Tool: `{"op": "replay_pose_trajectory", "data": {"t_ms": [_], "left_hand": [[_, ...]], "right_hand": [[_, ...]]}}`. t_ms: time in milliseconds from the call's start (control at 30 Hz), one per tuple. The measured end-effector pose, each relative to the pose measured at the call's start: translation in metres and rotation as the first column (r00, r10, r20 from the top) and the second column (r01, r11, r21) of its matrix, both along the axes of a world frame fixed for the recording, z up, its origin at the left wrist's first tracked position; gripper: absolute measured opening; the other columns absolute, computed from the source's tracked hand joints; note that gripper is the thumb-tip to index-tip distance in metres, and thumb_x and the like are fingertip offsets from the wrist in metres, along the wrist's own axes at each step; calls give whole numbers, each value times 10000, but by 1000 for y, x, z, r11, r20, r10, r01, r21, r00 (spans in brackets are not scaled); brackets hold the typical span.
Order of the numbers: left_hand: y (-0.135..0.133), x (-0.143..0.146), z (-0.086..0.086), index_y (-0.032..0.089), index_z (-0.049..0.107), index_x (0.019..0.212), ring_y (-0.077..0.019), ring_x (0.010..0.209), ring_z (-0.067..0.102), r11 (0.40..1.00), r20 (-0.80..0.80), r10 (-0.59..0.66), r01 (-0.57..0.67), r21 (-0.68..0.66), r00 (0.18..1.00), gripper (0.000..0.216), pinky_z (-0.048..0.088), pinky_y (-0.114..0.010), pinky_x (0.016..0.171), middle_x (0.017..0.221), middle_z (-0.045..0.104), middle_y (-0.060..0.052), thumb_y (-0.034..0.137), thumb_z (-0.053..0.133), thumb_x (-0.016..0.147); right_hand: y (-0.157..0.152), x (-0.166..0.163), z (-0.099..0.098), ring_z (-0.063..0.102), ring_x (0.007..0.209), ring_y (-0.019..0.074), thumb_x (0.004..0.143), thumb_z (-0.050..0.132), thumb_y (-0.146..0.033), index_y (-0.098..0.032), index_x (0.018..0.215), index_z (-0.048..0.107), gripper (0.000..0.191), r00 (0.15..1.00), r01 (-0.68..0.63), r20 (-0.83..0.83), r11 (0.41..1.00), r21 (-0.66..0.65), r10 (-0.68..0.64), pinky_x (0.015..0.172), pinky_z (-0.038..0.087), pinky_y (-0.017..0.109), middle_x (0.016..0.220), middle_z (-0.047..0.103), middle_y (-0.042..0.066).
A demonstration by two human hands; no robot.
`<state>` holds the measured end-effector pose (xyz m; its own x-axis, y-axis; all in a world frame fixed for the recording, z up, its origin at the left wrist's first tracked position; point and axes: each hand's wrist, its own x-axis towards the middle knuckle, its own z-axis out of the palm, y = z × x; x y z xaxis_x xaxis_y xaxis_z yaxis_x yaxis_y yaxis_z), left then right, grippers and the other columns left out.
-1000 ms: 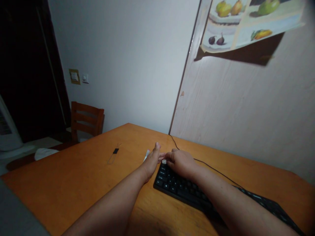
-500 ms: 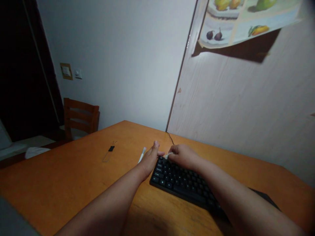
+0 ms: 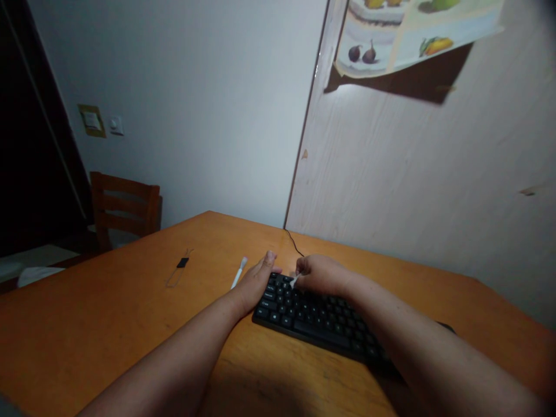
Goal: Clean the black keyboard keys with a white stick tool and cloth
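Observation:
A black keyboard [image 3: 317, 318] lies at a slant on the wooden table, partly covered by my right hand and forearm. My left hand [image 3: 256, 284] rests against its left end, thumb raised and fingers stretched past the far left corner. Over the keyboard's upper left keys, my right hand [image 3: 321, 275] pinches a small crumpled white tissue [image 3: 295, 281], which hangs down onto the keys. Just left of my left hand lies a white-handled brush [image 3: 240, 272] with a pale tip.
Farther left on the table [image 3: 117, 313] lies a small black piece with thin wire loops [image 3: 183, 263]. A black cable [image 3: 294, 241] runs from the wall toward the keyboard. A wooden chair [image 3: 125, 205] stands beyond the left edge. Walls border the table's far side.
My right hand has brought the tissue down onto the upper left keys. My left hand has settled against the keyboard's left end. The view has swung slightly right.

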<state>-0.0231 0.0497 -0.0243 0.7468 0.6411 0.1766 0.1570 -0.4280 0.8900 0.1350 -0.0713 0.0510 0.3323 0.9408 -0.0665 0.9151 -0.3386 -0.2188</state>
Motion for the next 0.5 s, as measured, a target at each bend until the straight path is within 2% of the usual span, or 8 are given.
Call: {"op": "replay_pose_trajectory", "data": {"t_ms": [133,300,500], "left_hand": [[0,0,-1,170,542,1439,-259,1321,551,1000,-22,-29,29,1,999,811,264,-456,1197,1278,710,-95,682,120,973],[-1,-1,4,153,638,1339,-272,1281,587,998,-46,-51,53,39,998,809,362,-409,1144,1320,686,-106,685,155,967],[-3,-3,10,185,711,1246,-275,1307,561,986,-86,-63,75,146,994,787,316,-422,1175,1324,686,-78,666,150,974]], "right_hand": [[-19,18,-3,636,744,189,751,683,-314,-224,922,738,201,998,58,-23,998,-14,-59,579,360,260,868,752,42],[-46,42,-6,634,744,178,742,695,-315,-222,895,733,183,991,118,-53,993,-23,-119,570,356,247,862,751,35],[-76,62,-8,637,738,179,739,700,-293,-202,883,733,174,983,175,-44,984,-29,-176,577,350,249,845,748,42]]}}
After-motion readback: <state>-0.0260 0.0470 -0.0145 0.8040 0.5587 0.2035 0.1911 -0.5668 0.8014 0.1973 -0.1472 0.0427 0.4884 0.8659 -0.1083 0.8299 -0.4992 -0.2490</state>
